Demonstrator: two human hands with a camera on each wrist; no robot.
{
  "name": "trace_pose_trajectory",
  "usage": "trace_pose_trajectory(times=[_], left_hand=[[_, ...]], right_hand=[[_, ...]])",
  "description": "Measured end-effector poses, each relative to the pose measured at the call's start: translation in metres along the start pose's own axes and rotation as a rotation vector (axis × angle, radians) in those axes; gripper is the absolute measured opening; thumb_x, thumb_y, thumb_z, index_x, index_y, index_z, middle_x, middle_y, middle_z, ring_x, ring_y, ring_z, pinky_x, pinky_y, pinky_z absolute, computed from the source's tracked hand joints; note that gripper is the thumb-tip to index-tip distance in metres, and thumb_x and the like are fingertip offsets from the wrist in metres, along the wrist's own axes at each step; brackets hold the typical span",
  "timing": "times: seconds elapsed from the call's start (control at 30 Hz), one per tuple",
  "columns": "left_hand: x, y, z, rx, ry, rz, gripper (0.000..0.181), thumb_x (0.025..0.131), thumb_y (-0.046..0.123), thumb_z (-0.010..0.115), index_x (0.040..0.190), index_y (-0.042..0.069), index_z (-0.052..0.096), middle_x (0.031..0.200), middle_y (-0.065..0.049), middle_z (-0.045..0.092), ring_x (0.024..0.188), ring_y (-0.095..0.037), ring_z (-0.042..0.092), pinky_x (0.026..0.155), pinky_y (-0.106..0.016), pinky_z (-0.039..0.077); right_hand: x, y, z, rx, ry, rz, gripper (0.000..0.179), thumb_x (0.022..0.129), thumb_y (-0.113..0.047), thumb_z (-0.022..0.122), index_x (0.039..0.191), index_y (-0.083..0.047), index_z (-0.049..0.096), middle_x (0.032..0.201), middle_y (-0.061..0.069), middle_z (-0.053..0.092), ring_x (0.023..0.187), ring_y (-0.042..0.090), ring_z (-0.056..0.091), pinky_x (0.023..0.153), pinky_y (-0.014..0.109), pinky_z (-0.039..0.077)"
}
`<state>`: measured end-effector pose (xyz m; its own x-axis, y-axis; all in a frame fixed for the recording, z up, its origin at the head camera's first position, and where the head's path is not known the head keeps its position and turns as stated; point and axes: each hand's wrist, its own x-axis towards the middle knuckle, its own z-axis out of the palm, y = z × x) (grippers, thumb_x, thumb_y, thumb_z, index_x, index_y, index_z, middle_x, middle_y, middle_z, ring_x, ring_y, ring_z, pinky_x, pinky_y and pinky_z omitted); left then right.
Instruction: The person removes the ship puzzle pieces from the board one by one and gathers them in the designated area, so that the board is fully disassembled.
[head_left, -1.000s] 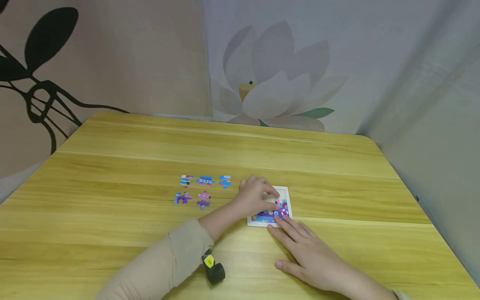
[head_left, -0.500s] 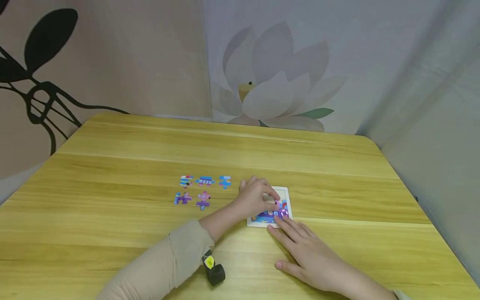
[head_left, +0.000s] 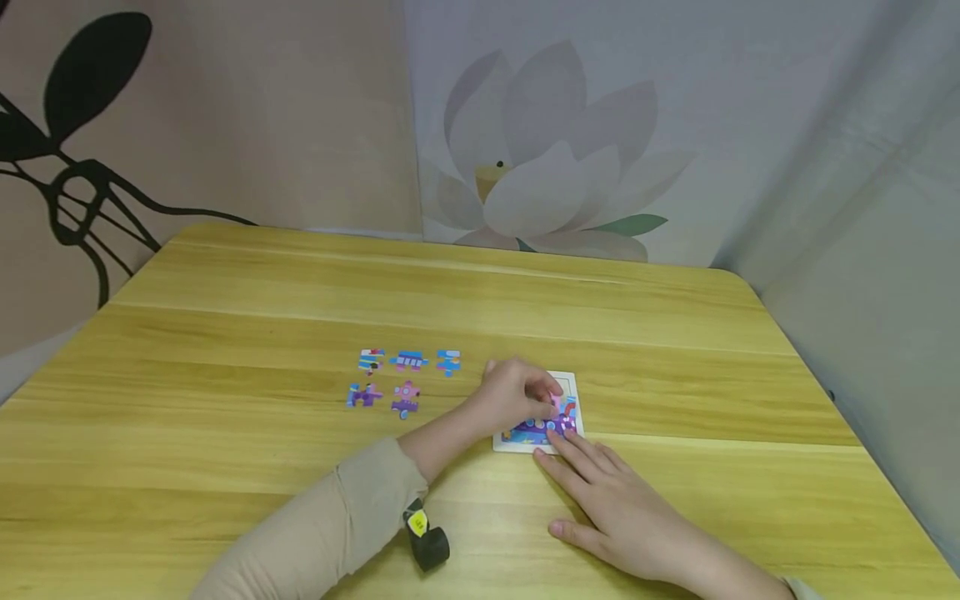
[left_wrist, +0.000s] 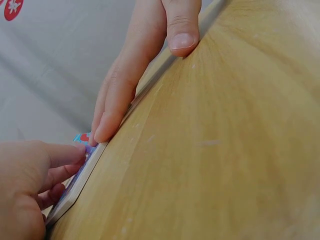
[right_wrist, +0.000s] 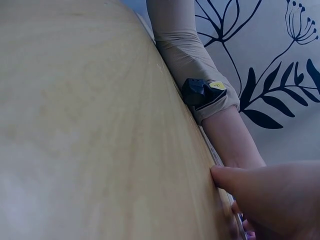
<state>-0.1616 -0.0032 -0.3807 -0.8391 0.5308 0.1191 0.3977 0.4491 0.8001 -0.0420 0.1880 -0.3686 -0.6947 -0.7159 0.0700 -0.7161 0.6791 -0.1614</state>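
A small jigsaw puzzle in a white-rimmed tray (head_left: 573,382) lies on the wooden table, its picture purple, blue and red. Over its middle, my left hand (head_left: 513,393) pinches a pink puzzle piece (head_left: 556,402) between thumb and index finger, hiding the tray's left part. My right hand (head_left: 611,504) lies with straight, spread fingers, their tips on the tray's near edge and its thumb out on the table. From the left wrist view, the left hand (left_wrist: 25,185) is low over the tray (left_wrist: 75,192), close to the right fingertips (left_wrist: 103,129).
Left of the tray lie several loose puzzle pieces in two rows, among them a blue-and-purple piece (head_left: 409,361) and a pink-and-purple piece (head_left: 406,400). A black wrist camera (head_left: 427,542) hangs from the left sleeve. Patterned curtains (head_left: 562,150) stand behind the table (head_left: 262,375).
My left hand has shifted slightly, its knuckles a little lower and its fingertips changed in angle, so more of the pink piece shows. The right hand and the loose pieces stay put.
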Motion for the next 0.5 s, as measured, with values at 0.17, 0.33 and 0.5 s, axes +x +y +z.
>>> trace_pose_trajectory(times=[0.17,0.33,0.5], left_hand=[[-0.002,0.0019,0.0,-0.121,0.018,-0.054,0.016,0.079,0.015,0.079,0.094,0.013,0.074,0.071,0.013,0.065,0.069,-0.002,0.06,0.089,-0.032,0.042],[-0.0033,0.0038,-0.0005,-0.194,0.028,-0.059,0.016,0.079,0.011,0.08,0.093,0.009,0.073,0.072,0.007,0.065,0.067,-0.008,0.06,0.062,-0.023,0.049],[-0.0051,0.0042,-0.0027,-0.22,0.02,-0.06,0.015,0.08,0.01,0.079,0.093,0.008,0.073,0.074,0.006,0.064,0.069,-0.01,0.058,0.063,-0.023,0.048]], right_hand=[[-0.0002,0.0003,0.0001,-0.012,0.008,-0.001,0.067,0.097,-0.05,0.048,0.15,-0.012,0.032,0.156,0.009,0.022,0.142,0.028,0.02,0.106,0.051,0.026],[0.0,0.0005,-0.0009,-0.015,0.003,0.002,0.067,0.097,-0.05,0.047,0.15,-0.012,0.033,0.156,0.009,0.023,0.141,0.028,0.02,0.107,0.05,0.025],[-0.0003,0.0004,-0.0016,-0.015,-0.007,0.005,0.067,0.097,-0.05,0.047,0.15,-0.012,0.033,0.156,0.009,0.023,0.142,0.028,0.02,0.107,0.05,0.025]])
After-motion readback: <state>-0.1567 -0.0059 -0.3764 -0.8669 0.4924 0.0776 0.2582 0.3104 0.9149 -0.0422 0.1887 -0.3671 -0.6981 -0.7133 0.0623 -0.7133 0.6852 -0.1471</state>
